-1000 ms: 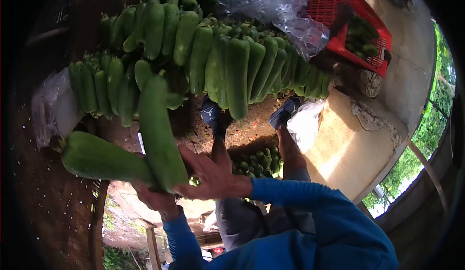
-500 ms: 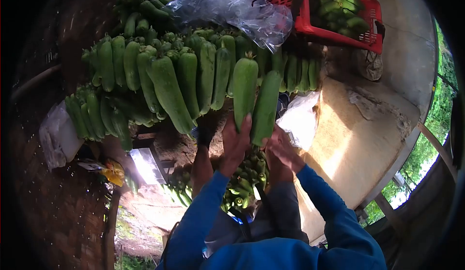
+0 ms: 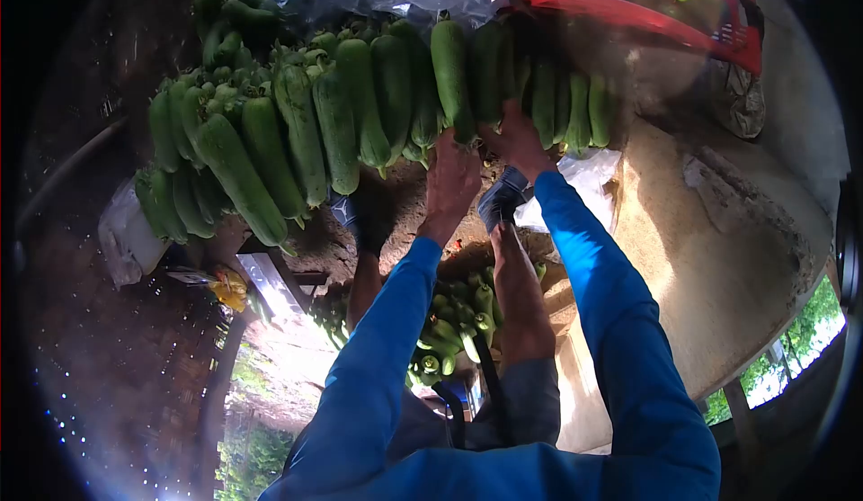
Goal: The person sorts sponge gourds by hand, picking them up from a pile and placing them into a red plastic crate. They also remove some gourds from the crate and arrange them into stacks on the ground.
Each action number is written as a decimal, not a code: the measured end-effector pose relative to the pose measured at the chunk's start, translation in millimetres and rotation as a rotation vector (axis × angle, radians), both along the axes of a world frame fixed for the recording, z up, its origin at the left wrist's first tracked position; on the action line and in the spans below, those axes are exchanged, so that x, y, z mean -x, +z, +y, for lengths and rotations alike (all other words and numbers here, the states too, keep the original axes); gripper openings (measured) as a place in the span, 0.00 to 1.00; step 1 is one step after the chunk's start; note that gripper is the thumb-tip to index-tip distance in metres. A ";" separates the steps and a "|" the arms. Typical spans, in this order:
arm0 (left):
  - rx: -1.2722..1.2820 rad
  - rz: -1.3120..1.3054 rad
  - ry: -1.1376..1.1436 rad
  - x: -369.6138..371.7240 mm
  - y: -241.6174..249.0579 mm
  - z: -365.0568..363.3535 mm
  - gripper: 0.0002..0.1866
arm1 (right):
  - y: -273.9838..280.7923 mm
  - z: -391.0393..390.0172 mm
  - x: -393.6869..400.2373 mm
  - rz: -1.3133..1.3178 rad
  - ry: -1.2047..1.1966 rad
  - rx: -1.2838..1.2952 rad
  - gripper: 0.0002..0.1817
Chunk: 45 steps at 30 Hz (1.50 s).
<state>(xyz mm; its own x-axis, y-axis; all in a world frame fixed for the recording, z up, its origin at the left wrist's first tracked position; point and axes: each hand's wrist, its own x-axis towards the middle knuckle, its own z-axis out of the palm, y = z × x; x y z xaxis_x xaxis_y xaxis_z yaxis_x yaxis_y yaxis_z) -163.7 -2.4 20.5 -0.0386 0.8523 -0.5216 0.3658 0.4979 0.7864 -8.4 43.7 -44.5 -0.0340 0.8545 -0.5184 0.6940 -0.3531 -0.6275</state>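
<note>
Both hands moved the two gourds up into the row: left hand (image 3: 452,177) and right hand (image 3: 519,141) fingers wrapped on gourd (image 3: 451,65) ends, placing step, next release once seated beside stacked gourds (image 3: 297,132).

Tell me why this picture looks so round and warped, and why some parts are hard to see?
Head view: a fisheye lens bends everything and leaves black corners. Daylight on the concrete floor at right glares pale, and the red crate is smeared by blur. The left side sinks into shadow with speckled flare. The gourds and both hands, left and right, show fairly sharp.
</note>
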 end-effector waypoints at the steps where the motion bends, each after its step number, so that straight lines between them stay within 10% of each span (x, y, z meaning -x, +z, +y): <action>1: -0.002 0.011 -0.005 -0.2 0.7 -8.0 0.28 | -4.9 -0.5 -3.0 -0.082 0.034 0.018 0.32; 5: -0.103 0.025 -0.031 6.1 10.3 -24.2 0.18 | -23.3 -12.3 -15.1 -0.063 0.052 -0.205 0.30; 10: -0.077 -0.012 -0.018 7.9 52.9 26.5 0.08 | 25.3 -12.4 -36.0 0.180 -0.085 0.273 0.26; 23: -0.335 -0.111 0.066 -72.7 41.0 313.5 0.32 | 134.3 91.8 -138.4 0.421 -0.155 -0.172 0.08; 27: -0.273 0.532 0.227 -125.0 32.7 328.1 0.29 | 170.2 218.5 -165.1 0.434 -0.181 -0.306 0.09; 36: -0.175 0.632 0.251 -133.3 39.7 340.9 0.26 | -11.3 371.1 -156.1 -0.349 0.477 -0.403 0.31; 45: -0.200 0.648 0.267 -132.4 35.8 340.1 0.24 | 8.0 393.6 -153.1 -0.278 0.543 0.087 0.32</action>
